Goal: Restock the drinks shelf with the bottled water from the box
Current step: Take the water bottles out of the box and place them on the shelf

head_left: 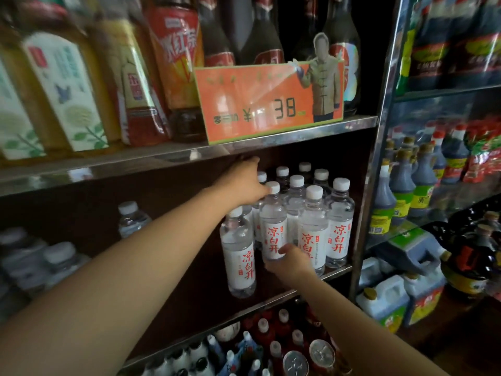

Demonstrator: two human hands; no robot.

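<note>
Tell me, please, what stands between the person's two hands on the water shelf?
In the head view, a white-capped water bottle spans it: the left hand is at its cap, and the right hand holds its base.

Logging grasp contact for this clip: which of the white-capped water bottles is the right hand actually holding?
The front-row bottle with the red-lettered label, second from the left. The right hand has a grip round its base; the leftmost bottle stands apart, nearer the shelf edge.

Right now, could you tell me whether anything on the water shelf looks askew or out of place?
One water bottle at the front left of the group tilts and hangs lower than the upright bottles beside it, seemingly past the shelf edge. Nothing looks spilled or damaged.
</note>
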